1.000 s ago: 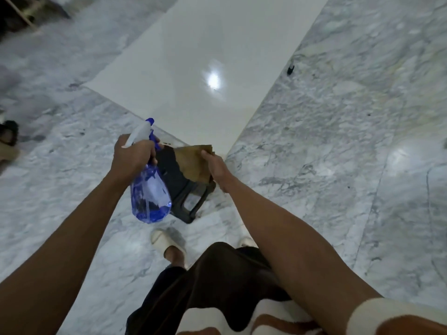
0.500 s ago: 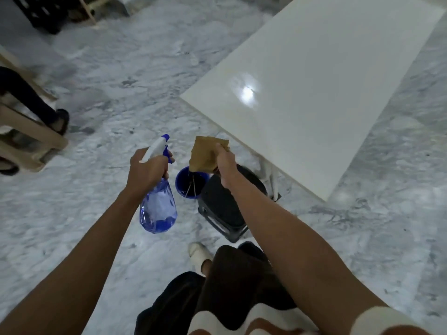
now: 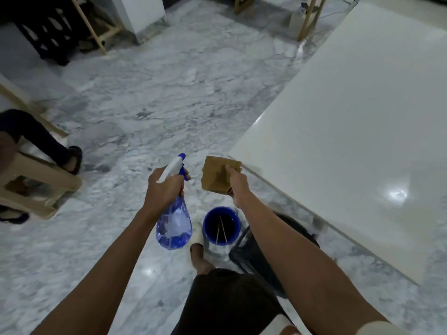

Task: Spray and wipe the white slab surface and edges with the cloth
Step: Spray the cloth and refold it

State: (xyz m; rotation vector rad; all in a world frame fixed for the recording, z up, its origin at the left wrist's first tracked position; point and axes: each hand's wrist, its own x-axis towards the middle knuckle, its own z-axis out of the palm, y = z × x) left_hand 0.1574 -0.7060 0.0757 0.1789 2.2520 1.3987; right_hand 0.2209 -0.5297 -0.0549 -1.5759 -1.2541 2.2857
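Note:
The white slab (image 3: pixel 358 131) fills the right side of the view, glossy, its near corner just right of my hands. My left hand (image 3: pixel 165 187) grips a clear blue spray bottle (image 3: pixel 174 226) by its white trigger head, nozzle pointing away over the floor. My right hand (image 3: pixel 238 183) holds a folded tan cloth (image 3: pixel 216 174) upright in the air, close to the slab's corner and edge but apart from it.
A small blue bucket (image 3: pixel 221 224) stands on the marble floor below my hands, a black stool (image 3: pixel 256 259) beside it under the slab edge. Another person's leg (image 3: pixel 38 136) and a beige plastic stool (image 3: pixel 36 184) are at left. Wooden frames (image 3: pixel 307 18) stand at the back.
My view has swung left, so the slab has shifted to the right side. Both hands keep their hold, now beside the slab's left corner, above the blue bucket.

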